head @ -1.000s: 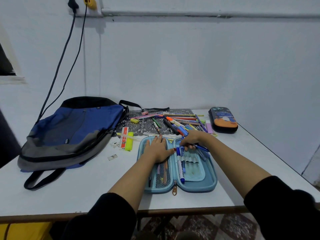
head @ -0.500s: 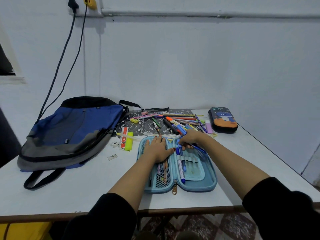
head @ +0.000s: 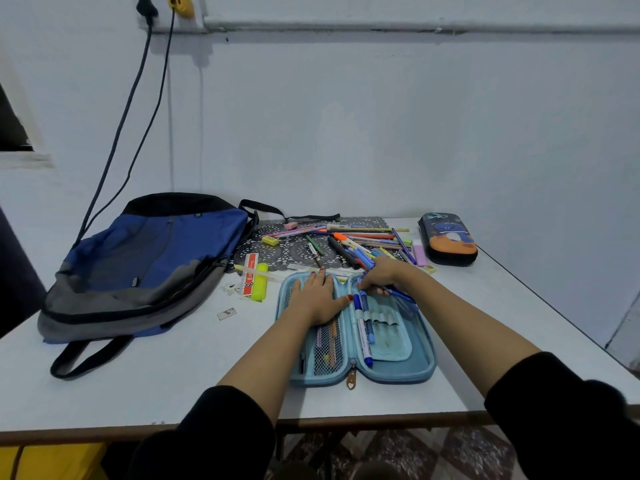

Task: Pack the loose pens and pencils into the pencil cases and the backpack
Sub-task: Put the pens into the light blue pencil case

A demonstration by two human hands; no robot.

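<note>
Blue and opened flat, the pencil case (head: pixel 422 367) lies on the white counter (head: pixel 138 382) near its front edge. The left grip (head: pixel 320 296) rests with straight, spread fingers on the case's mesh half. The right grip (head: pixel 379 277) curls round a few blue pens (head: pixel 400 296) over the far end of the other half, where two blue markers (head: pixel 362 327) lie. Loose pens and pencils (head: pixel 360 242) are heaped on a dark lace mat (head: pixel 277 251) just behind the case. A blue and grey backpack (head: pixel 149 258) lies to the left; a dark closed case (head: pixel 448 239) sits far right.
</note>
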